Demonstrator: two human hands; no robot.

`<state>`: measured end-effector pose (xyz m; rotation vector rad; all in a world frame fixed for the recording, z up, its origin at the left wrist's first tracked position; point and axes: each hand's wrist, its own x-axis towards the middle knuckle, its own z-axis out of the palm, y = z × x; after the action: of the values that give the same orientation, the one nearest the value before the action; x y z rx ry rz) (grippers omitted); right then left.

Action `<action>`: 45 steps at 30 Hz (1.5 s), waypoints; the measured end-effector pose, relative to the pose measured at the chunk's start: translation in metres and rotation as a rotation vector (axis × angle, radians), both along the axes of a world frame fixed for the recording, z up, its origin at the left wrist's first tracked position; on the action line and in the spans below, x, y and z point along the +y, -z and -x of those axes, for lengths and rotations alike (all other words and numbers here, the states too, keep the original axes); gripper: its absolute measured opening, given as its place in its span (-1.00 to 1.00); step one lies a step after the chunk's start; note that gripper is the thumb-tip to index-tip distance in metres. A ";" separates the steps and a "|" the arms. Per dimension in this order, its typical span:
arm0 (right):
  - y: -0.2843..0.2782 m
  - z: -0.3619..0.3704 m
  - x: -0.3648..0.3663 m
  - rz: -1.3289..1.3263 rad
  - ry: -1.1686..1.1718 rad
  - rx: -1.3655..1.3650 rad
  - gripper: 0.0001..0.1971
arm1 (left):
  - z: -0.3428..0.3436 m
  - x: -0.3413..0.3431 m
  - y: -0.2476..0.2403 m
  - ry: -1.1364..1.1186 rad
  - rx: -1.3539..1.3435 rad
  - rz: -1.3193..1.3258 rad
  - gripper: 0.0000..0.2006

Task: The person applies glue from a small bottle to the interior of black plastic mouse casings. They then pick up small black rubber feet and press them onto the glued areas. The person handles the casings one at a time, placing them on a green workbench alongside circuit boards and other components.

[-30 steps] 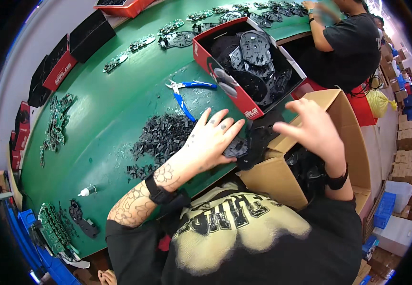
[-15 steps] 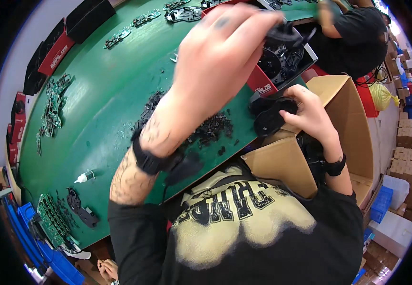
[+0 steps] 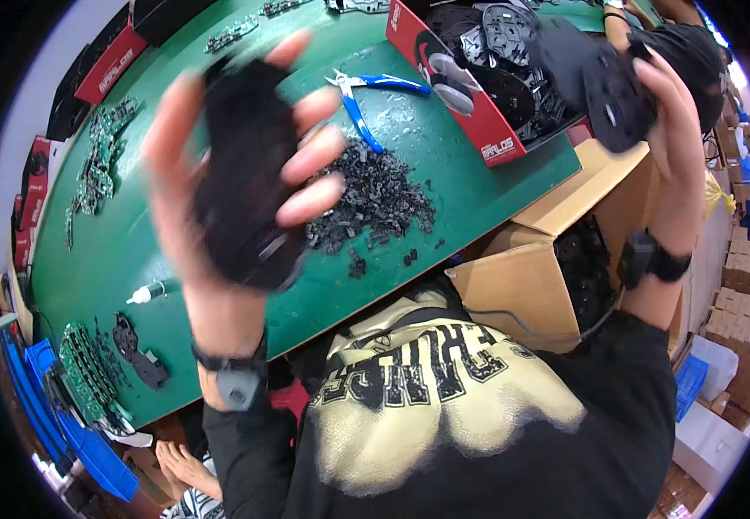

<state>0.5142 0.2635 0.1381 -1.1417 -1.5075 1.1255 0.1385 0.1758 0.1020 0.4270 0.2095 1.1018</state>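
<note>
My left hand [image 3: 305, 164] is turned palm up above the table, its fingers curled around a black computer mouse shell [image 3: 249, 182]; motion smears both. My right hand [image 3: 673, 108] is raised beside an opened red box [image 3: 479, 108] and grips black mouse shell pieces [image 3: 613, 95], smeared, so I cannot tell exactly how many. More black and grey plastic parts fill the red box. On the green table, blue-handled cutting pliers [image 3: 357, 104] lie spread at the edge of a heap of small black parts [image 3: 375, 203].
An open cardboard box [image 3: 513, 290] with black parts stands at the table's front edge. Leftward are a small white bottle [image 3: 145, 292], a black shell part [image 3: 139, 353], stacked green circuit boards [image 3: 89, 368] and more boards [image 3: 98, 164]. Other people's hands [image 3: 186, 467] show lower left; someone in black [image 3: 682, 65] is upper right.
My left hand has come away from the red box, leftward and nearer, turning palm up with a shell. My right hand has risen from the cardboard box with black pieces. The pliers are uncovered.
</note>
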 end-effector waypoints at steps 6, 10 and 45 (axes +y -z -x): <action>0.029 0.039 0.006 -0.141 0.242 -0.240 -0.67 | 0.032 -0.113 0.045 -0.458 -0.147 0.198 -0.08; 0.045 0.030 -0.023 -0.528 0.166 -0.738 -0.72 | 0.028 -0.145 0.064 -0.509 -0.080 0.181 -0.17; 0.128 0.135 -0.143 0.176 0.022 -0.438 -0.90 | 0.034 -0.122 0.104 -0.436 0.722 0.274 -0.75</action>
<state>0.3796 0.1208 0.0101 -1.6006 -1.7416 1.0525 0.1040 0.0540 -0.0020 0.5320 1.1193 1.2814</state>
